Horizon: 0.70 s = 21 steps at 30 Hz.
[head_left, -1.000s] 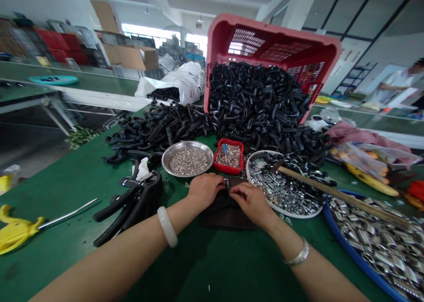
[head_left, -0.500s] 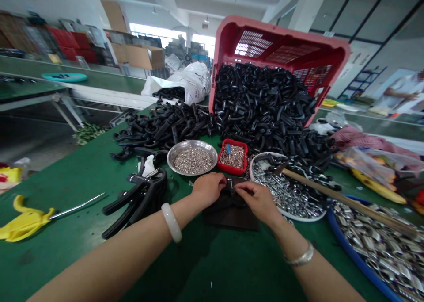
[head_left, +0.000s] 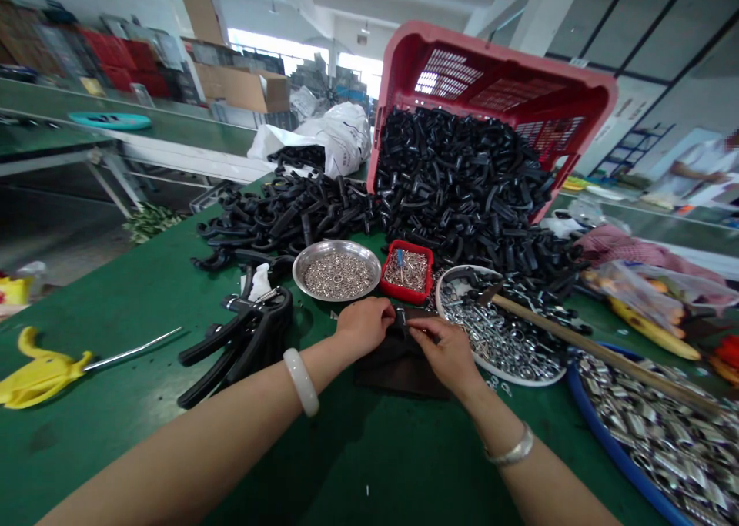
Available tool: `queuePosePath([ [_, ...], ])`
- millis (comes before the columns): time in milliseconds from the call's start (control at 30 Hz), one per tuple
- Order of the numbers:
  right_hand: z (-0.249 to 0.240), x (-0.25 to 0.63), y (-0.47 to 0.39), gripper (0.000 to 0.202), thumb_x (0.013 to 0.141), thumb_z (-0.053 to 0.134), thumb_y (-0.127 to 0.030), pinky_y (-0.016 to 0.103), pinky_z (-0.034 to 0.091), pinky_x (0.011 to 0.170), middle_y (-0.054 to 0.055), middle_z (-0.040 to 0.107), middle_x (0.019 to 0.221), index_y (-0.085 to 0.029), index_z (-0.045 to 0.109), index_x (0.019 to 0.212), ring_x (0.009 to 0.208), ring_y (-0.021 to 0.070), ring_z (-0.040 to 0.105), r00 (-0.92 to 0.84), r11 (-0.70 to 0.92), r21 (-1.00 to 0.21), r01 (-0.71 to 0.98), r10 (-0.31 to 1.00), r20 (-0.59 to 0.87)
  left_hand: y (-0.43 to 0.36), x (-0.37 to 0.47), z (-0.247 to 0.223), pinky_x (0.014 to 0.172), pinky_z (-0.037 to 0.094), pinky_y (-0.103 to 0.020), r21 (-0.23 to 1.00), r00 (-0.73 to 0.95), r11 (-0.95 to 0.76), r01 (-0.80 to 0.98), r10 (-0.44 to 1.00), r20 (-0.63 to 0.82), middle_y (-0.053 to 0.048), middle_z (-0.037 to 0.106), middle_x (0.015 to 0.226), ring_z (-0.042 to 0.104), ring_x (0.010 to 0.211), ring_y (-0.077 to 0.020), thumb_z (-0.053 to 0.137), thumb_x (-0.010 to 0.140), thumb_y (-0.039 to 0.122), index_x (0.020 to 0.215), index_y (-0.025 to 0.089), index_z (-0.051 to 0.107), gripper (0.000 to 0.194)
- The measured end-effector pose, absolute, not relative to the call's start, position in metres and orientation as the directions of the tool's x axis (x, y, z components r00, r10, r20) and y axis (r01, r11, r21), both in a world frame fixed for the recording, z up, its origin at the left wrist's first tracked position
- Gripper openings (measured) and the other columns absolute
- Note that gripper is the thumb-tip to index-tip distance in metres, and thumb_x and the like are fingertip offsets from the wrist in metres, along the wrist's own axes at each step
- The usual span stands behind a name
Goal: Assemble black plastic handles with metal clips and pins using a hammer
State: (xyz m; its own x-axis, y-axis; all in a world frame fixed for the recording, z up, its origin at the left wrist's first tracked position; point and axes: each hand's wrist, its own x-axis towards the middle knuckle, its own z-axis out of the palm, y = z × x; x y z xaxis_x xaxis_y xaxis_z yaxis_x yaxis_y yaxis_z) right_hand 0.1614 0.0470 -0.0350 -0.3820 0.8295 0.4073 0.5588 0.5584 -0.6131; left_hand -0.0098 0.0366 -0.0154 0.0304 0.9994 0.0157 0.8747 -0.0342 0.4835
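Over a dark flat pad (head_left: 398, 376), both hands meet at a black plastic part (head_left: 397, 329), whose outline blends into the pad. My left hand (head_left: 365, 327) is closed, its fingertips pinching the part's left side. From the right, my right hand (head_left: 446, 350) is closed too, thumb and forefinger at a small shiny metal pin (head_left: 402, 315) standing at the part. The fingers hide much of the grip. Just beyond them are a steel bowl (head_left: 297, 278) of small metal pieces and a red tray (head_left: 398, 293) of pins with a blue-handled tool (head_left: 399, 256).
A red crate (head_left: 496, 52) tips black parts onto the green table (head_left: 242, 449). Black clamp-like handles (head_left: 254, 326) and a yellow-handled metal rod (head_left: 46, 368) lie left. Right are a white basin (head_left: 554, 380) of hardware, a wooden-handled hammer (head_left: 554, 327) and a blue basin (head_left: 612, 441).
The view has shifted slightly. My right hand's fingers have closed in a little towards the metal pin; my left hand keeps its pinch in nearly the same place.
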Motion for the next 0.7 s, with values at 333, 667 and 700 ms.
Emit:
queuePosePath([
  [333,-0.044,0.154,0.043,0.02,0.082,0.045,-0.013,0.03,0.045,0.071,0.006,0.065,0.08,-0.017,0.063,0.09,0.077,0.0183,0.057,-0.499,0.685,-0.262,0.68,0.694,0.52,0.035,-0.01,-0.017,0.069,0.041,-0.025,0.469,0.048,-0.072,0.88,0.997,0.064,0.0,0.061,0.094,0.057,0.083,-0.0159,0.05,0.078,0.026,0.088,0.025,0.061,0.014],
  [667,-0.03,0.149,0.036,0.024,0.079,0.041,-0.006,0.03,0.041,0.06,0.009,0.059,0.076,-0.015,0.059,0.091,0.075,0.0217,0.051,-0.771,0.743,0.225,0.63,0.565,0.293,0.031,-0.009,-0.012,0.072,0.041,-0.027,0.443,0.054,-0.067,0.894,0.998,0.042,-0.001,0.062,0.097,0.057,0.087,-0.017,0.047,0.08,0.029,0.093,0.026,0.061,0.019],
  [700,-0.028,0.148,0.036,0.023,0.079,0.042,-0.006,0.029,0.041,0.058,0.009,0.06,0.076,-0.015,0.059,0.092,0.075,0.0218,0.051,-0.785,0.749,0.243,0.616,0.558,0.27,0.032,-0.009,-0.012,0.072,0.041,-0.027,0.443,0.052,-0.065,0.894,0.998,0.041,-0.001,0.063,0.097,0.057,0.086,-0.0171,0.047,0.08,0.029,0.094,0.026,0.061,0.019],
])
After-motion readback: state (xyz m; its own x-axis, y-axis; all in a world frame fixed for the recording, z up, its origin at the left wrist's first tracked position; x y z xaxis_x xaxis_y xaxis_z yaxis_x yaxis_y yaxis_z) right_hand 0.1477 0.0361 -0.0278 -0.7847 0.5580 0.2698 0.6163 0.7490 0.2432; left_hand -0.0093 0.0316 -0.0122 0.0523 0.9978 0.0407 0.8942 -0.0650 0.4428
